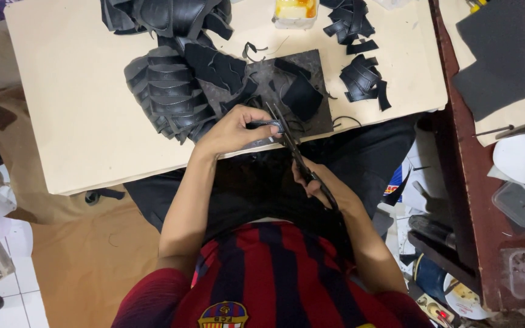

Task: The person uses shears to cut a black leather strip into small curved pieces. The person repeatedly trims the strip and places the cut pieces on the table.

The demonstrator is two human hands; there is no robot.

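My left hand [233, 129] pinches a small black leather piece [267, 126] at the near edge of the pale work board [74, 91]. Black scissors [291, 141] are gripped in my right hand [322, 182], with their blades open around that piece. Just beyond lies a dark square cutting mat [311, 67] carrying several cut black pieces. A large heap of black leather strips [168, 91] rests to the left of the mat, close to my left hand.
More black strip piles [363, 79] lie at the board's right and back. A small jar with yellow content [295, 12] stands at the far edge. A grey foam sheet [496, 54] covers a reddish side table on the right, with plastic containers [521, 203] near it.
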